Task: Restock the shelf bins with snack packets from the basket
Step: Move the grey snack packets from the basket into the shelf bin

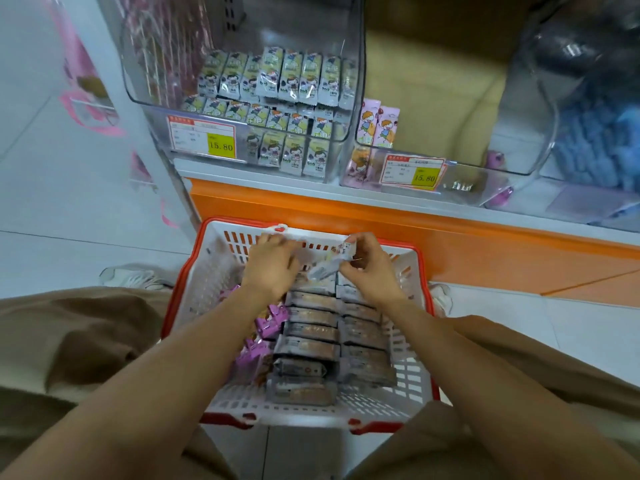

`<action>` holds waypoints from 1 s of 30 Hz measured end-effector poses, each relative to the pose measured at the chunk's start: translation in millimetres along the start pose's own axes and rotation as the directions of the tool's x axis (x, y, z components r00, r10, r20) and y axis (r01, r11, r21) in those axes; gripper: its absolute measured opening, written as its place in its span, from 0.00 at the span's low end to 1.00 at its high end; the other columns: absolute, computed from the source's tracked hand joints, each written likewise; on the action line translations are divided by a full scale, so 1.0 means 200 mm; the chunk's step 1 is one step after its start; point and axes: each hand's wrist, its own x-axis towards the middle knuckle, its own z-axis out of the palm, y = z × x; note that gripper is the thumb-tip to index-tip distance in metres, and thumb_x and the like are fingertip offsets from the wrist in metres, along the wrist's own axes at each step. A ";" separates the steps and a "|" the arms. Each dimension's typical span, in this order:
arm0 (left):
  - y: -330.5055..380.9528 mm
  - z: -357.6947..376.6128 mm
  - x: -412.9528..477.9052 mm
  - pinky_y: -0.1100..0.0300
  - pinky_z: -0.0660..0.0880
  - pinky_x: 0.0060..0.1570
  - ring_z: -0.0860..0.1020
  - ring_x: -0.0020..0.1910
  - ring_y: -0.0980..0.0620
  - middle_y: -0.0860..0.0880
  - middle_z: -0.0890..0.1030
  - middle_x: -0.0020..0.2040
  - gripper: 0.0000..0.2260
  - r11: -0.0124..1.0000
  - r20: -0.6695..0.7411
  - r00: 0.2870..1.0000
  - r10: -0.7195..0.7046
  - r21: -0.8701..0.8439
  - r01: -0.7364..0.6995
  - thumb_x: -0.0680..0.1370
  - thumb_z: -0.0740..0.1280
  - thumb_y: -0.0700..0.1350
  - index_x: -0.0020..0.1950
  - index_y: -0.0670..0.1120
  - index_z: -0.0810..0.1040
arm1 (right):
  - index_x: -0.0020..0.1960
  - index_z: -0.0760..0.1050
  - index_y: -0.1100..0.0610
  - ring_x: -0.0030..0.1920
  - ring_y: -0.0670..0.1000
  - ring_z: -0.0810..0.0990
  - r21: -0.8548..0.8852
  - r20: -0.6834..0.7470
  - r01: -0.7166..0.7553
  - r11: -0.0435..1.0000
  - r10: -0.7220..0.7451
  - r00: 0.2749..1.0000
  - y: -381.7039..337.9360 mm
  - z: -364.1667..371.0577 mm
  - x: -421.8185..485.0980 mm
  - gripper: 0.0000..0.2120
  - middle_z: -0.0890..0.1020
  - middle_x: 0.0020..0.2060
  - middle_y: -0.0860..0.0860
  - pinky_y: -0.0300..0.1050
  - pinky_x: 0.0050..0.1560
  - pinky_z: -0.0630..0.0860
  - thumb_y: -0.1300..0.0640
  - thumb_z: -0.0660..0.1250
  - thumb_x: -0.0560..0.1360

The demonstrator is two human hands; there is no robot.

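A white basket with a red rim stands on the floor between my knees. Two rows of grey snack packets fill its middle and right. Purple packets lie along its left side. My left hand reaches into the far end, fingers curled down among the packets; what they hold is hidden. My right hand pinches a grey-white packet lifted above the rows. Above, a clear shelf bin holds rows of green-white packets.
A second clear bin to the right holds a few pink packets at its left end. Yellow price tags reading 15.80 are on both bin fronts. An orange shelf base runs behind the basket. Blue packets fill a bin far right.
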 end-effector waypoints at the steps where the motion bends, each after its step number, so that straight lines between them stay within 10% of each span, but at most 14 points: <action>1: 0.02 -0.03 -0.01 0.51 0.69 0.63 0.72 0.64 0.42 0.43 0.76 0.65 0.16 0.982 0.053 0.994 -0.093 -0.161 0.101 0.83 0.56 0.47 0.69 0.46 0.74 | 0.57 0.68 0.57 0.31 0.41 0.70 0.054 -0.005 0.016 0.998 -0.015 1.000 -0.05 0.00 -0.02 0.15 0.70 0.37 0.46 0.38 0.35 0.69 0.66 0.68 0.74; 5: 0.07 -0.12 -0.05 0.54 0.79 0.47 0.83 0.44 0.44 0.44 0.81 0.51 0.18 0.524 0.322 0.893 -0.316 -0.725 0.447 0.84 0.56 0.54 0.64 0.42 0.73 | 0.55 0.65 0.53 0.35 0.46 0.68 0.092 0.009 0.098 0.991 -0.099 0.995 -0.21 0.02 -0.08 0.17 0.68 0.42 0.50 0.40 0.37 0.70 0.65 0.67 0.72; 9: 0.10 -0.23 -0.14 0.66 0.73 0.26 0.76 0.31 0.51 0.45 0.76 0.41 0.05 0.346 0.173 0.941 -0.290 -0.898 0.272 0.83 0.63 0.44 0.54 0.43 0.74 | 0.56 0.67 0.56 0.48 0.46 0.72 -0.088 0.072 0.240 0.967 -0.234 0.970 -0.34 0.02 -0.14 0.16 0.72 0.50 0.49 0.37 0.44 0.69 0.63 0.68 0.71; 23: -0.01 -0.64 -0.23 0.49 0.76 0.43 0.77 0.38 0.48 0.48 0.79 0.40 0.09 0.620 -0.336 0.912 -0.233 -0.774 -0.126 0.79 0.66 0.55 0.53 0.52 0.77 | 0.52 0.74 0.57 0.36 0.42 0.67 -0.284 0.237 0.472 0.835 -0.416 0.878 -0.86 0.05 -0.18 0.06 0.71 0.38 0.44 0.35 0.36 0.65 0.61 0.69 0.77; 30: -0.17 -0.80 -0.18 0.48 0.63 0.67 0.72 0.63 0.46 0.47 0.76 0.61 0.14 0.989 -0.779 0.627 0.010 -0.085 -0.121 0.79 0.60 0.49 0.62 0.47 0.76 | 0.52 0.75 0.54 0.37 0.44 0.71 -0.264 0.002 0.463 0.846 -0.480 0.877 -1.16 0.04 0.02 0.07 0.74 0.39 0.47 0.36 0.37 0.70 0.59 0.70 0.76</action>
